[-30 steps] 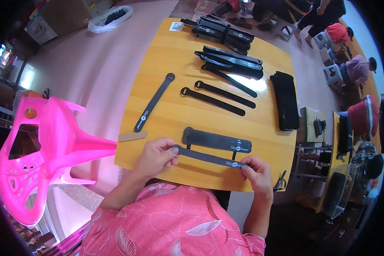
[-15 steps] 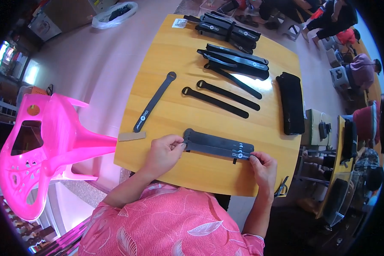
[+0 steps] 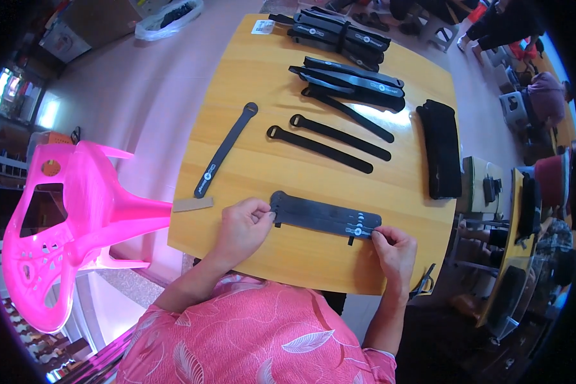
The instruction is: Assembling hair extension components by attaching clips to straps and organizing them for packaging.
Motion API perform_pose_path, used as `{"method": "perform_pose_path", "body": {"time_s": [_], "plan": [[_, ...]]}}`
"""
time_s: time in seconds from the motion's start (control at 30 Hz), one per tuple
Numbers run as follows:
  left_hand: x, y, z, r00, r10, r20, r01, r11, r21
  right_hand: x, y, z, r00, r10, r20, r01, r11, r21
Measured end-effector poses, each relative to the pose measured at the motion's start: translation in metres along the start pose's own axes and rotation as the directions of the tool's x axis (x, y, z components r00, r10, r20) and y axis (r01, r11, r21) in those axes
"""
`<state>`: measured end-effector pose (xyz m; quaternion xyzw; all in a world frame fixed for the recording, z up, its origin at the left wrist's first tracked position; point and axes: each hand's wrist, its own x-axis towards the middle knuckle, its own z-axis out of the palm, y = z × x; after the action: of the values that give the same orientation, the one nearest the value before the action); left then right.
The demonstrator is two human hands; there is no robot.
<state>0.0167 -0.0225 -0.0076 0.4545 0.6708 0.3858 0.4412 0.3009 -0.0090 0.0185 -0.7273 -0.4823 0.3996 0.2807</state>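
Observation:
A flat stack of dark grey straps point(image 3: 317, 214) lies crosswise near the table's front edge, laid side by side and overlapping, with white printing at the right. My left hand point(image 3: 244, 225) is closed, thumb and fingers pinching the nearest strap at its rounded left end. At the other end my right hand point(image 3: 395, 251) pinches the same strap's tip. Small dark tabs stick out below the stack. Beyond it lie two loose black straps point(image 3: 320, 150) with slotted round ends. A single grey strap point(image 3: 225, 152) slants at the left, by a brown strip point(image 3: 193, 204).
Bundled straps point(image 3: 339, 38) and a loose pile of straps point(image 3: 355, 83) occupy the table's far side. A black bundle point(image 3: 439, 150) stands along the right edge, scissors point(image 3: 423, 280) at the near right corner. A pink plastic chair point(image 3: 77, 224) adjoins the table's left. People sit farther right.
The nearest strap now lies closer against the rest of the stack. Both hands keep their pinch at its ends. The view has shifted slightly.

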Motion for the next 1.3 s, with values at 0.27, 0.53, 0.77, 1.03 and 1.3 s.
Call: {"method": "perform_pose_path", "body": {"time_s": [0.27,0.53,0.77,1.03,1.3], "plan": [[0.002,-0.006,0.002,0.991,0.134,-0.025,-0.131,0.986,0.108,0.001,-0.004,0.000,1.000,-0.021,0.022,0.022,0.999,-0.042],[0.001,-0.008,0.001,0.998,0.056,-0.031,-0.054,0.997,0.058,0.000,0.001,0.002,1.000,-0.024,-0.009,0.024,1.000,0.005],[0.001,-0.008,0.002,0.998,0.054,-0.032,-0.052,0.996,0.067,0.002,-0.004,0.003,0.999,0.047,-0.021,-0.046,0.998,0.037],[0.000,0.000,0.003,0.988,0.148,-0.045,-0.142,0.982,0.122,0.001,-0.005,0.008,0.998,-0.029,-0.064,0.026,0.998,-0.050],[0.003,0.000,0.000,0.975,0.223,-0.022,-0.213,0.954,0.209,0.001,0.007,0.013,0.989,-0.119,-0.090,0.114,0.992,-0.056]]}}
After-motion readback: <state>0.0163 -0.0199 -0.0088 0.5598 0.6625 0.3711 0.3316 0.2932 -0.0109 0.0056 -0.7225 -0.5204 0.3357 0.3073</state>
